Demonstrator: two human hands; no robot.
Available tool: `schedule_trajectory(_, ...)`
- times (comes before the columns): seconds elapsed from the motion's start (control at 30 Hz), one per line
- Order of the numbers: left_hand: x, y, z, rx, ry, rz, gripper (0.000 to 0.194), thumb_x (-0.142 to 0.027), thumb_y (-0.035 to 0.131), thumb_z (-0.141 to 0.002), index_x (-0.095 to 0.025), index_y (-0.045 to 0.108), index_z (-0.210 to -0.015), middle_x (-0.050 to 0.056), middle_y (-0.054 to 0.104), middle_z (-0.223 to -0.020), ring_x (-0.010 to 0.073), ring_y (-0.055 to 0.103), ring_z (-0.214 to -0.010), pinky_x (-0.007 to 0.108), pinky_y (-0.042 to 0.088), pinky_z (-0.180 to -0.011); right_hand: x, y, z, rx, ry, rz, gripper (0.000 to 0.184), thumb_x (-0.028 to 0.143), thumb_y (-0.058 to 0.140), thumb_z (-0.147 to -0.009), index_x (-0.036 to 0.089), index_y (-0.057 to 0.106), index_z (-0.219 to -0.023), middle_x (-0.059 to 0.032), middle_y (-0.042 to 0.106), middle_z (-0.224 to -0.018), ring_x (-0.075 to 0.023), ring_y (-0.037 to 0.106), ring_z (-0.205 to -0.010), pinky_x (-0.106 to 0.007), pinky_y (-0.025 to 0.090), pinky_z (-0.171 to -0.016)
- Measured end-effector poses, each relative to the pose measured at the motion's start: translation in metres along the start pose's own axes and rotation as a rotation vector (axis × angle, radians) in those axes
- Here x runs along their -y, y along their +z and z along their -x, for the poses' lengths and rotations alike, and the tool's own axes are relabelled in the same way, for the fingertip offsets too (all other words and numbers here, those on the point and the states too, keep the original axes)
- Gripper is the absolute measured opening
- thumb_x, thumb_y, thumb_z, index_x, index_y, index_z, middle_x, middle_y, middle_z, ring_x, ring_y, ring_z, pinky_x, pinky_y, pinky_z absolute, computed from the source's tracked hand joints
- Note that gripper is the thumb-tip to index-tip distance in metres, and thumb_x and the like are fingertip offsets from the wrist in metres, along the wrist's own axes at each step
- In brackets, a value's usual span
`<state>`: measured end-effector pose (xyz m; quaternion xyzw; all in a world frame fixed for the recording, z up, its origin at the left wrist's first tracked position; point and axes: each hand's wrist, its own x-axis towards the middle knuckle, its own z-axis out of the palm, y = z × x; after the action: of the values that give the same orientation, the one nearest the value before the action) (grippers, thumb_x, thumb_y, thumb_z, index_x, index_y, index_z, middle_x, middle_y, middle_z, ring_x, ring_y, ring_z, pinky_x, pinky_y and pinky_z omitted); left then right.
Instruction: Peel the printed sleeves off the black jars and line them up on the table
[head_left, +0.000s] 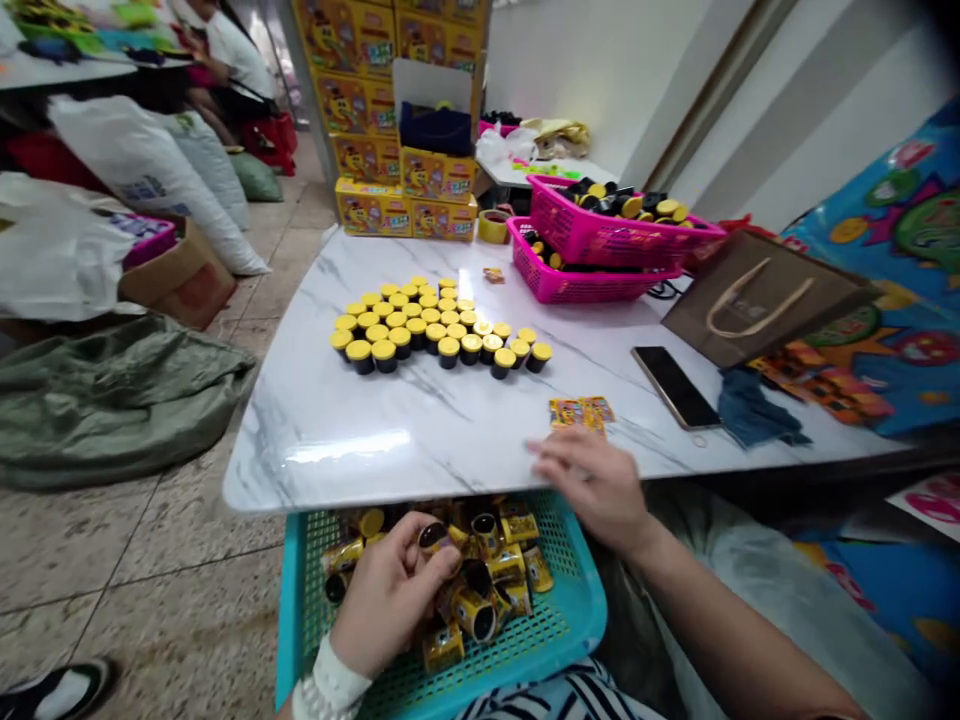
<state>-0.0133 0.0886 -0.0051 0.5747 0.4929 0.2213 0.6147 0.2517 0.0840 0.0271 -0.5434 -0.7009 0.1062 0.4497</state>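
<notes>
Over the teal basket [592, 610], my left hand [394, 595] is closed around a small black cup [433, 537], its dark mouth turned up. Several cups with yellow printed wraps [474, 612] lie jumbled in the basket below. At the table's front edge my right hand [600, 490] reaches out with its fingers extended, the tips slightly blurred. Just beyond those fingers lie yellow printed labels [581, 412], partly hidden by the hand. Black cups with yellow lids [448, 347] stand upright in a cluster on the marble-patterned table [300, 420].
Stacked pink baskets [585, 287] hold more black and yellow cups. A phone [675, 387], a brown paper bag [765, 300] and a blue cloth [757, 405] lie at the right. Yellow boxes [375, 210] rise at the back. Sacks [150, 170] stand left; a person [244, 60] sits beyond.
</notes>
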Motion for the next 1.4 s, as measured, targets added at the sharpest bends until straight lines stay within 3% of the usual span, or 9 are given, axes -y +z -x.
schedule_trajectory(0.07, 0.005, 0.0, -0.003, -0.072, 0.117, -0.201, 0.035, -0.044, 0.072, -0.08, -0.019, 0.065, -0.103, -0.006, 0.051, -0.044, 0.0125, 0.048, -0.04, 0.021, 0.03, -0.043, -0.031, -0.02, -0.004, -0.178, 0.111, 0.303, 0.026, 0.033, 0.068, -0.089, 0.027, 0.076, -0.113, -0.0072, 0.068, -0.088, -0.0221, 0.063, -0.083, -0.039, 0.052, -0.077)
schedule_trajectory(0.27, -0.013, 0.013, -0.007, -0.072, 0.228, -0.303, 0.038, -0.044, 0.06, -0.087, -0.019, 0.065, -0.115, -0.007, 0.05, -0.048, 0.0131, 0.047, -0.044, 0.023, 0.034, -0.047, -0.082, -0.028, -0.011, -0.044, 0.196, 0.509, 0.015, 0.028, 0.067, -0.088, 0.023, 0.081, -0.088, -0.0058, 0.074, -0.075, -0.0219, 0.058, -0.076, -0.037, 0.046, -0.074)
schedule_trajectory(0.5, -0.058, 0.013, -0.035, -0.043, 0.114, 0.074, 0.044, -0.057, 0.058, -0.086, -0.016, 0.066, -0.1, -0.005, 0.051, -0.051, 0.0092, 0.042, -0.038, 0.02, 0.029, -0.037, -0.055, -0.008, -0.014, -0.299, -0.012, 0.44, 0.015, 0.029, 0.067, -0.09, 0.023, 0.081, -0.093, -0.0047, 0.067, -0.07, -0.0194, 0.055, -0.071, -0.036, 0.044, -0.071)
schedule_trajectory(0.6, -0.081, 0.003, -0.07, -0.078, 0.158, 0.125, 0.049, -0.057, 0.07, -0.076, -0.014, 0.067, -0.099, 0.0, 0.063, -0.062, 0.0081, 0.046, -0.04, 0.019, 0.031, -0.037, -0.033, 0.014, -0.037, -0.199, -0.213, 0.354, 0.015, 0.031, 0.069, -0.089, 0.027, 0.08, -0.097, -0.0036, 0.061, -0.069, -0.0187, 0.053, -0.071, -0.035, 0.043, -0.068)
schedule_trajectory(0.73, -0.09, -0.023, -0.1, -0.013, 0.111, 0.259, 0.044, -0.052, 0.082, -0.065, -0.012, 0.067, -0.073, -0.002, 0.055, -0.049, 0.0049, 0.04, -0.037, 0.017, 0.026, -0.036, -0.008, 0.043, -0.07, -0.071, -0.346, 0.157, 0.019, 0.032, 0.066, -0.091, 0.03, 0.077, -0.106, -0.0037, 0.06, -0.077, -0.0182, 0.055, -0.075, -0.034, 0.047, -0.072)
schedule_trajectory(0.87, -0.076, -0.039, -0.092, -0.143, 0.113, 0.441, 0.041, -0.048, 0.085, -0.063, -0.013, 0.066, -0.074, -0.003, 0.055, -0.045, 0.0042, 0.038, -0.034, 0.016, 0.023, -0.034, 0.009, 0.065, -0.078, -0.044, 0.081, -0.305, 0.043, 0.039, 0.066, -0.089, 0.022, 0.064, -0.128, -0.0063, 0.066, -0.095, -0.0175, 0.063, -0.081, -0.034, 0.053, -0.075)
schedule_trajectory(1.03, -0.059, -0.024, -0.072, -0.283, 0.172, 0.501, 0.039, -0.048, 0.081, -0.069, -0.014, 0.065, -0.08, -0.005, 0.055, -0.043, 0.0046, 0.036, -0.031, 0.016, 0.024, -0.033, 0.026, 0.093, -0.068, 0.191, 0.616, -0.794, 0.045, 0.058, 0.07, -0.078, 0.013, 0.07, -0.079, -0.0036, 0.067, -0.066, -0.0111, 0.056, -0.05, -0.024, 0.047, -0.048)
schedule_trajectory(1.2, -0.049, -0.002, -0.053, -0.41, 0.263, 0.577, 0.038, -0.05, 0.078, -0.072, -0.016, 0.061, -0.076, -0.005, 0.056, -0.047, 0.0049, 0.039, -0.034, 0.016, 0.029, -0.034, 0.041, 0.106, -0.059, 0.096, 0.735, -0.951, 0.046, 0.059, 0.076, -0.071, 0.015, 0.065, -0.07, 0.0003, 0.064, -0.057, -0.0092, 0.053, -0.045, -0.021, 0.043, -0.045)
schedule_trajectory(1.4, -0.042, 0.0, -0.03, -0.545, 0.318, 0.582, 0.033, -0.049, 0.069, -0.083, -0.018, 0.059, -0.083, -0.003, 0.058, -0.058, 0.006, 0.045, -0.043, 0.015, 0.033, -0.037, 0.038, 0.106, -0.049, 0.01, 0.647, -0.758, 0.043, 0.059, 0.065, -0.083, 0.019, 0.059, -0.07, 0.0053, 0.053, -0.051, -0.0082, 0.042, -0.042, -0.021, 0.03, -0.04)
